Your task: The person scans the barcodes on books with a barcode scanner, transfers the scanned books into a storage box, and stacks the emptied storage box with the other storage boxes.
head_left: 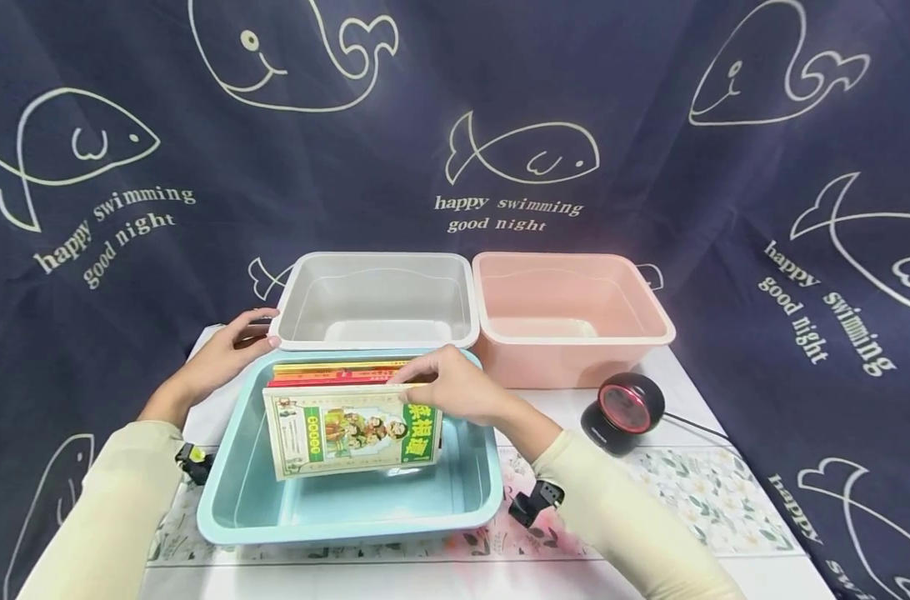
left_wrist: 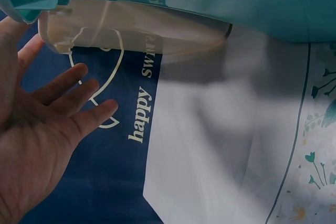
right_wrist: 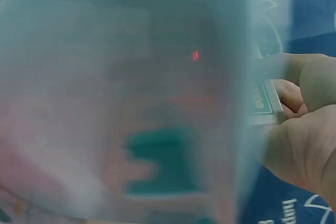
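A light-blue basin point(head_left: 350, 530) holds several thin books point(head_left: 297, 372) standing on edge, with red and yellow spines or top edges. The foremost book point(head_left: 365, 433) has a cream cover with green blocks and a group of cartoon figures. At that book's upper right corner, my right hand point(head_left: 458, 387) pinches its top edge between thumb and fingers. In the right wrist view, the blurred basin wall covers most of the book. My left hand point(left_wrist: 47, 114) has its fingers spread and loosely bent, fingertips right at the basin rims; nothing is held in it.
Behind the blue basin stand a grey basin point(head_left: 383, 344) and, to its right, a pink basin point(head_left: 567, 367). A black round device point(head_left: 623, 412) with a red-lit face and a cable sits on the right of the table. A dark fish-print curtain point(head_left: 515, 75) hangs behind.
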Motion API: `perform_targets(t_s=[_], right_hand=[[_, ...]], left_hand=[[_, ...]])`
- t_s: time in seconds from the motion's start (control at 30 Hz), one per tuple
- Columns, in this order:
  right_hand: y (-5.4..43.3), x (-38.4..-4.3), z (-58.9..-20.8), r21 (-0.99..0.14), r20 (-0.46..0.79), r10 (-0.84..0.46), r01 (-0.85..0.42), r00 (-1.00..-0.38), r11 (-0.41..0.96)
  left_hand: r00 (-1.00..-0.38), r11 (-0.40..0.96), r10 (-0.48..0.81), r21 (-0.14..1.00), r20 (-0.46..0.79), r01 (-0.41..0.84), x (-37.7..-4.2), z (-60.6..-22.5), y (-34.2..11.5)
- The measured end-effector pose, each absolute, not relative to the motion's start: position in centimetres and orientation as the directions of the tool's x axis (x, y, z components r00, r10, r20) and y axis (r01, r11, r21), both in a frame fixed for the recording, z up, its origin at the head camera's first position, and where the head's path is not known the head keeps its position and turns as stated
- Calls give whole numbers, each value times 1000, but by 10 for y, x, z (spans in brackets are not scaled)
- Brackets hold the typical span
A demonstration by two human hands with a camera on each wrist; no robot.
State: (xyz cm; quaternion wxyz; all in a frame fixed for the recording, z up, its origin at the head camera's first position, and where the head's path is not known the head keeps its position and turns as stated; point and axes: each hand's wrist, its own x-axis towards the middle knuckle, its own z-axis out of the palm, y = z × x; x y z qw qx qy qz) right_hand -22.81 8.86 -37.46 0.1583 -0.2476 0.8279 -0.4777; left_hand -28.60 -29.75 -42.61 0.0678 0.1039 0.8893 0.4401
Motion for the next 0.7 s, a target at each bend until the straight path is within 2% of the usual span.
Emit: perform_targets(t_s=[0.3, 0.7], right_hand=[[114, -228, -329, -889, 51, -516, -275, -855, 367], [167, -218, -279, -869, 105, -380, -271, -919, 415]], left_hand=[[-966, 600, 258, 785, -8, 153, -290, -429, -300], [-968, 616, 250, 775, -22, 141, -287, -423, -300]])
